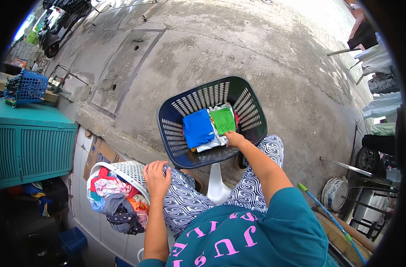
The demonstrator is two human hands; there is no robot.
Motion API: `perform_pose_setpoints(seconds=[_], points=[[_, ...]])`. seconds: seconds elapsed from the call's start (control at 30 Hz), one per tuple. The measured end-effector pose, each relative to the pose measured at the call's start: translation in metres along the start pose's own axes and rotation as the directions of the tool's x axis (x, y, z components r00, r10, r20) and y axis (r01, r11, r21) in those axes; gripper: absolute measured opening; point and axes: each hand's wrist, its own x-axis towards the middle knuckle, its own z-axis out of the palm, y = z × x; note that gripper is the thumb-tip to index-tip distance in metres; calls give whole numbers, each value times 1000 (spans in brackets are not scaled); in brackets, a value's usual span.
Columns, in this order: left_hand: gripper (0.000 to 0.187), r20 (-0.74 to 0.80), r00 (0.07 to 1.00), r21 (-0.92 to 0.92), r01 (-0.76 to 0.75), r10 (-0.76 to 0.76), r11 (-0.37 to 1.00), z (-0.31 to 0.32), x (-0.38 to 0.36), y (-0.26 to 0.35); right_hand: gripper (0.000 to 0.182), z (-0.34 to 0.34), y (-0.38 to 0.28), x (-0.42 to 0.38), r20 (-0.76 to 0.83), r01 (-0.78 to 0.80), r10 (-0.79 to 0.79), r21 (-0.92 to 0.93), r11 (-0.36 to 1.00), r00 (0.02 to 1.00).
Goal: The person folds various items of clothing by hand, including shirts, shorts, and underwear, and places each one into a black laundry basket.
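Evidently reaching into the dark basket (254, 133) with the nearer right hand (233, 139), touching the green cloth (222, 120) ahead and slightly left, without clear long axis; with bent fingertips partly hidden, impossible to tell if gripping. Left of the dark basket, resting the left hand (156, 179), loosely open and empty, by the white basket (131, 171).

Large pink capitals printed on teal shirt (274, 233), seen upside down: "JUS" readable in one row, "SMILE" in other, its first letters partly folded; rest of lettering cut off at picture edge. Small white lettering on folded blue cloth (196, 127), too small to be read. Blue print on cardboard (97, 153), illegible.
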Motion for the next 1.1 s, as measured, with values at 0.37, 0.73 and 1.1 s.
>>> perform_pose_setpoints(seconds=[0.37,0.73,1.1], points=[[16,-143,990,-123,-26,8,992,13,-11,-8,30,-10,-52,-70,-125,203,-190,102,974,974],[28,-495,699,-563,195,-517,803,1,-47,-105,13,8,-45,-76,-467,292,-266,-19,956,843],[64,-139,315,44,949,-939,312,-53,-171,-193,11,12,-39,-74,-506,296,-221,72,952,834]])
